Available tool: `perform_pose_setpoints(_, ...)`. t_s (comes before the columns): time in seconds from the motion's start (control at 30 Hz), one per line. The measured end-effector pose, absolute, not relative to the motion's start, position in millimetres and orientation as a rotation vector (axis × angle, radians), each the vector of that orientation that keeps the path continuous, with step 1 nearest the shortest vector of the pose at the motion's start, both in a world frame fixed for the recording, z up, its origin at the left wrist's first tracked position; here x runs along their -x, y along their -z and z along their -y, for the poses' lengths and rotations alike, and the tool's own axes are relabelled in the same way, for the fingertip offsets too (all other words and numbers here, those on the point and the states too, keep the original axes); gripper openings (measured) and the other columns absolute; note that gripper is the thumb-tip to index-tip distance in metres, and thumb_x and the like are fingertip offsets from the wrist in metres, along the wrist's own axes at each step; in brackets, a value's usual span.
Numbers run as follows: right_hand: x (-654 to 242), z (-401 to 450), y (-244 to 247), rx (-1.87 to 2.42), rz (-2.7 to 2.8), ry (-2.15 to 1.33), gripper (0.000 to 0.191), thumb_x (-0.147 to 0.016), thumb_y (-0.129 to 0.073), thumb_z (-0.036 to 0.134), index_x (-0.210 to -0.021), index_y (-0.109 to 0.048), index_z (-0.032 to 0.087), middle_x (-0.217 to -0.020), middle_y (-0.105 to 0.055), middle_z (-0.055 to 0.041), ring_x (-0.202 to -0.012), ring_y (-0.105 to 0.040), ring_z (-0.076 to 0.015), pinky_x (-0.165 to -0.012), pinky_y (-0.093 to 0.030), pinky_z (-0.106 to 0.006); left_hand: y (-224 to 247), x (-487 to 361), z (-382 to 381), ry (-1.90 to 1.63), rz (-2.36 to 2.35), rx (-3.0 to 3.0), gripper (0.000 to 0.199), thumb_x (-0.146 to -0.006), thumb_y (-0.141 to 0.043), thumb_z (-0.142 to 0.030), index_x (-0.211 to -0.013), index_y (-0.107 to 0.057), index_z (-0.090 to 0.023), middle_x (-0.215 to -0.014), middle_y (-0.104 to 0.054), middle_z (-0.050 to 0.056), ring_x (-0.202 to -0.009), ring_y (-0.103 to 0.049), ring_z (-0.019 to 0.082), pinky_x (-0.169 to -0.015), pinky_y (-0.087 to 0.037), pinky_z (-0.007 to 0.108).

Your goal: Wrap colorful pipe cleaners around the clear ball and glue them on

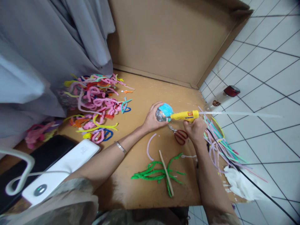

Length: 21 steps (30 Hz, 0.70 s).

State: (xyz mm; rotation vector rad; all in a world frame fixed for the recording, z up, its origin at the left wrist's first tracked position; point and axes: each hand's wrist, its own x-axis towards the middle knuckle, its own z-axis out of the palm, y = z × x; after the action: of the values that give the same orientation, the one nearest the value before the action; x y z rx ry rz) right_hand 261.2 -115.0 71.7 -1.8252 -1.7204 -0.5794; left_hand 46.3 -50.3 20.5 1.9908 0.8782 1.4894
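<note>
My left hand (153, 118) is wrapped round a small rounded object (161, 115), clear or greyish on one side, with blue strands (167, 109) covering its upper right. In my right hand (195, 127) is a yellow glue gun (184, 116), held level with its nozzle at the right side of the rounded object. A long translucent glue stick (241, 113) sticks out of the gun's back end. Just below the gun, red-handled scissors (180, 137) lie on the table. Nearer to me are green pipe cleaners (152, 173) with a wooden stick (166, 173) across them.
A tangled pile of pink and multicoloured pipe cleaners (96, 97) covers the back left. A white power bank (63, 168) lies at the left. Pastel pipe cleaners (217, 147) and white fluff (241, 184) line the right edge, near the gun's black cord (257, 187). Cardboard (168, 40) stands behind.
</note>
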Motion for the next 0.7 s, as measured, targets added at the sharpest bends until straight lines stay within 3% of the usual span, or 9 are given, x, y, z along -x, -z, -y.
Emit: perform_pose_setpoints(0.7,-263.6,115.7,-73.4,1.797,1.785,0.616,0.007,-0.071,-0.051,0.029,-0.071,-0.048,0.024,-0.075,-0.056,-0.0075,-0.073,-0.052,-0.0244,-0.064,-0.038,-0.033,-19.1,-46.7,49.5,-1.478,-0.890,-1.994,0.083,-0.061,-0.085,-0.035,-0.133,-0.047,-0.021,-0.141,-0.050,0.017,-0.135,-0.047,0.033,-0.115,-0.039,0.053)
